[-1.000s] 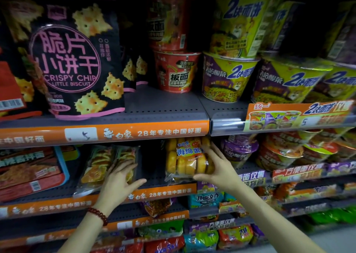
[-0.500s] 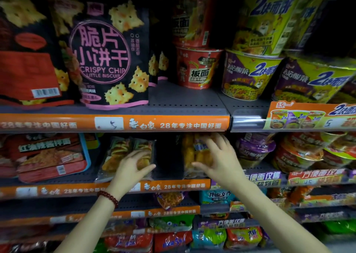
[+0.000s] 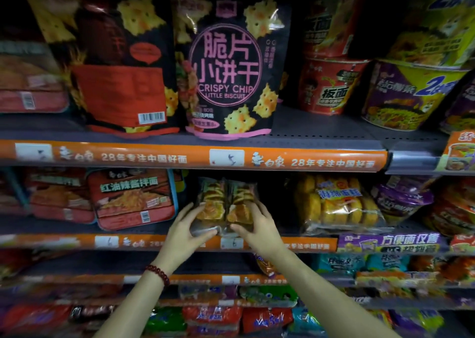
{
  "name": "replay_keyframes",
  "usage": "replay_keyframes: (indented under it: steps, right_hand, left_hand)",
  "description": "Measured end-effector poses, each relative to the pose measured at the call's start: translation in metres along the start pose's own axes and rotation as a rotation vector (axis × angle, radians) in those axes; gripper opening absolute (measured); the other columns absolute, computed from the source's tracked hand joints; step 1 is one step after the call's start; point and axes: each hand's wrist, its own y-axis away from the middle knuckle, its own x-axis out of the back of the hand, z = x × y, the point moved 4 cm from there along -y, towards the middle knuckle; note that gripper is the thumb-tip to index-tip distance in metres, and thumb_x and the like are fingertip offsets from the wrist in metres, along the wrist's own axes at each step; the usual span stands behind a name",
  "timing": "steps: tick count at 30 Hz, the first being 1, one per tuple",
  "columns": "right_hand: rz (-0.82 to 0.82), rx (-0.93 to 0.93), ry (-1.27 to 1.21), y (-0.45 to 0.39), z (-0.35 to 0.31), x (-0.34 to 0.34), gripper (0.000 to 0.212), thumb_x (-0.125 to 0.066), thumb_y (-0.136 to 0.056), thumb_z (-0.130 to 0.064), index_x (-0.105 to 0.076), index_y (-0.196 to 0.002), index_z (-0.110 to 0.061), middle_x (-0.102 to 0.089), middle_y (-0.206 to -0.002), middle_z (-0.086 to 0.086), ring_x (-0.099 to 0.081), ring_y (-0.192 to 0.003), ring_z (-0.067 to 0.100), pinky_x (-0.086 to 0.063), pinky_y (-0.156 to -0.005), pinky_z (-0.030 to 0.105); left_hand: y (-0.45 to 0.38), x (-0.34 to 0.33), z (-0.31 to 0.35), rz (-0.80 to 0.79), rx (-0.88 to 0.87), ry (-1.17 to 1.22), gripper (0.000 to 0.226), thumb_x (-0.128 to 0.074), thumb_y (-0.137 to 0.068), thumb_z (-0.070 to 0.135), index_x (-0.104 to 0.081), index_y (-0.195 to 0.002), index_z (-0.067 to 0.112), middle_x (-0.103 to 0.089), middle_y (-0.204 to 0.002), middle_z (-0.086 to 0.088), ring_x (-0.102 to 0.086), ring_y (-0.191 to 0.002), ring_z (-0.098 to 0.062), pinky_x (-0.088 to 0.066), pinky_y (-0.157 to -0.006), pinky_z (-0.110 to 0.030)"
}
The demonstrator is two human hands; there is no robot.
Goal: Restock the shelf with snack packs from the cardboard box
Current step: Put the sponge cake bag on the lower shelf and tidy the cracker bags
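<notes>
A clear snack pack of golden pastries stands upright on the second shelf, near the middle of the view. My left hand grips its lower left edge, thumb across the front. The lower right edge is held the same way by my right hand. A yellow cake pack leans on the same shelf to the right, apart from both hands. The cardboard box is out of view.
Red noodle trays lie left of the pack, purple cup noodles far right. Black Crispy Chip biscuit bags and noodle bowls fill the shelf above. Lower shelves hold several small coloured packets.
My right hand has left the yellow cake pack and moved left onto the clear pastry pack, joining my left hand. The view has swung left.
</notes>
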Motion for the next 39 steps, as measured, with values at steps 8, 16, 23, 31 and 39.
replay_keyframes:
  steps: [8, 16, 23, 31, 39]
  right_hand:
    - [-0.008, 0.019, 0.065, -0.004, -0.003, -0.004, 0.061, -0.06, -0.088, -0.046, -0.042, -0.141, -0.024, -0.025, -0.156, 0.009, -0.026, -0.143, 0.025, -0.03, -0.11, 0.029]
    - [-0.033, 0.004, 0.097, -0.001, 0.004, 0.004, 0.053, -0.057, -0.091, -0.041, -0.044, -0.14, -0.029, -0.023, -0.157, 0.01, -0.021, -0.145, 0.025, -0.031, -0.111, 0.033]
    - [0.031, -0.049, 0.128, 0.018, 0.03, 0.033, 0.05, -0.053, -0.093, -0.039, -0.041, -0.141, -0.03, -0.023, -0.156, 0.011, -0.017, -0.146, 0.024, -0.036, -0.11, 0.039]
    - [0.085, -0.071, 0.185, 0.03, 0.041, 0.041, 0.044, -0.048, -0.097, -0.031, -0.044, -0.141, -0.027, -0.03, -0.154, 0.014, -0.036, -0.138, 0.029, -0.038, -0.105, 0.038]
    - [0.096, -0.083, 0.184, 0.031, 0.039, 0.037, 0.042, -0.049, -0.097, -0.03, -0.047, -0.138, -0.029, -0.033, -0.152, 0.011, -0.054, -0.12, 0.033, -0.047, -0.098, 0.04]
  left_hand:
    - [-0.013, -0.001, -0.007, -0.068, -0.057, 0.026, 0.06, -0.071, -0.082, 0.034, -0.046, -0.137, 0.029, -0.052, -0.137, 0.004, -0.051, -0.125, -0.015, -0.043, -0.101, -0.026]
    - [-0.021, -0.012, -0.004, -0.03, -0.072, 0.039, 0.056, -0.076, -0.078, 0.034, -0.054, -0.129, 0.028, -0.068, -0.112, 0.004, -0.066, -0.099, -0.011, -0.056, -0.086, -0.028]
    - [-0.024, -0.046, 0.024, -0.091, -0.095, 0.03, 0.061, -0.074, -0.078, 0.041, -0.051, -0.133, 0.03, -0.069, -0.104, 0.003, -0.066, -0.088, -0.011, -0.055, -0.078, -0.024]
    - [-0.024, -0.062, 0.035, -0.124, -0.105, 0.017, 0.059, -0.072, -0.081, 0.036, -0.051, -0.135, 0.029, -0.069, -0.097, 0.001, -0.064, -0.076, -0.014, -0.055, -0.075, -0.027]
    - [-0.023, -0.052, 0.035, -0.161, -0.133, -0.009, 0.047, -0.067, -0.087, 0.027, -0.055, -0.132, 0.028, -0.071, -0.106, -0.008, -0.063, -0.061, -0.007, -0.044, -0.061, -0.006]
